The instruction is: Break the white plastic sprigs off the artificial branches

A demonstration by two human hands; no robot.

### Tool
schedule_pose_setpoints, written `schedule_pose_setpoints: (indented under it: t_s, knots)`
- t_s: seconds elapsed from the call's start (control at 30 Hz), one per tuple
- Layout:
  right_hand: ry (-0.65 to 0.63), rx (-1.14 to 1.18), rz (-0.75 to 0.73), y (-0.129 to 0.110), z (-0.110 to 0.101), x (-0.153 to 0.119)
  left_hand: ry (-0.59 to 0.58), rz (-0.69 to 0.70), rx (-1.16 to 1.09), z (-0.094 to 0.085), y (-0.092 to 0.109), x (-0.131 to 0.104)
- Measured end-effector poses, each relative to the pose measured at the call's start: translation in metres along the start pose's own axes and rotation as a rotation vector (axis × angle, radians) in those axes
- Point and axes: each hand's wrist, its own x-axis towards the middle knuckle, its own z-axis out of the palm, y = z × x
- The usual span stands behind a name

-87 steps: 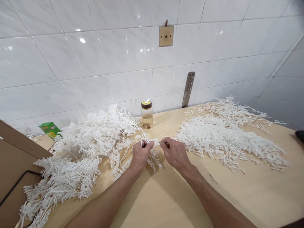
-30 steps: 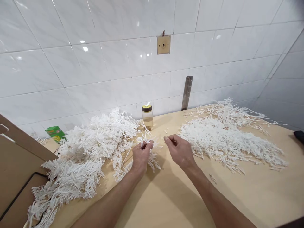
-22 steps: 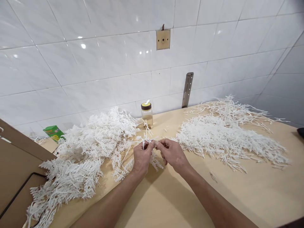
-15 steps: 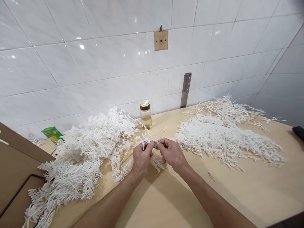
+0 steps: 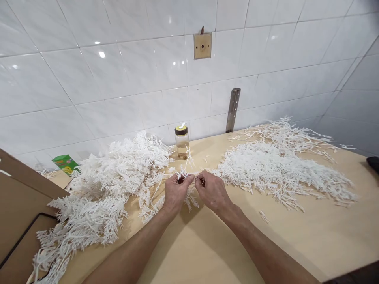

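My left hand (image 5: pixel 177 192) pinches a white branching plastic sprig (image 5: pixel 189 159), whose bare twigs stick up above the fingers while a tufted part hangs below. Close beside it, my right hand (image 5: pixel 211 189) has its thumb and forefinger pressed together at the sprig; what lies between those fingertips is too small to make out clearly. To the left spreads a tall heap of white plastic sprigs (image 5: pixel 118 169). On the right lies a flatter pile of small white sprig pieces (image 5: pixel 266 169), with bare branched stems (image 5: pixel 290 136) behind it.
A clear jar with a dark and yellow lid (image 5: pixel 182 142) stands near the tiled wall. A green box (image 5: pixel 65 163) and a brown board (image 5: pixel 26 213) are at the left. A metal bracket (image 5: pixel 233 110) rises at the table's back edge. A loose piece (image 5: pixel 264 216) lies front right.
The twigs of the sprig in my left hand now stand higher and more upright. My right hand's fingers have curled in closer, and the view has shifted slightly.
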Motion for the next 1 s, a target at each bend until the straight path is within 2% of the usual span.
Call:
schedule_pose_setpoints:
  t_s: [0.1,0.2,0.3,0.47,0.53,0.6,0.67,0.73,0.8,0.87,0.93,1.0]
  knots:
    - [-0.043,0.036,0.034,0.001,-0.002,0.0,-0.006,-0.021,-0.07,0.001,-0.002,0.0]
    - [-0.121,0.107,0.055,0.002,-0.004,0.0,-0.014,-0.121,-0.152,0.002,-0.001,-0.001]
    - [-0.137,0.103,0.071,0.001,-0.003,0.002,-0.023,-0.193,-0.208,0.003,0.002,-0.002]
    - [-0.059,-0.047,0.104,0.007,-0.005,0.011,0.025,-0.053,-0.146,0.002,0.006,-0.004]
    - [-0.035,-0.04,0.197,0.02,-0.013,0.017,0.039,0.002,-0.134,0.0,0.007,-0.002]
    - [-0.026,0.049,0.282,0.039,-0.025,0.022,0.031,-0.016,-0.164,-0.001,0.008,0.001]
    - [0.084,0.078,0.298,0.057,-0.038,0.026,0.011,-0.075,-0.222,-0.001,0.009,0.004]
    - [0.231,0.0,0.283,0.071,-0.049,0.029,-0.004,-0.118,-0.268,-0.001,0.009,0.006]
    - [0.353,-0.083,0.25,0.073,-0.054,0.03,-0.018,-0.141,-0.292,-0.001,0.008,0.006]
    - [0.406,-0.061,0.186,0.065,-0.054,0.027,-0.031,-0.17,-0.308,-0.001,0.008,0.005]
    - [0.341,0.081,0.114,0.048,-0.047,0.021,-0.042,-0.2,-0.32,-0.001,0.008,0.003]
    - [0.141,0.275,0.106,0.028,-0.036,0.013,-0.051,-0.218,-0.326,-0.001,0.008,0.002]
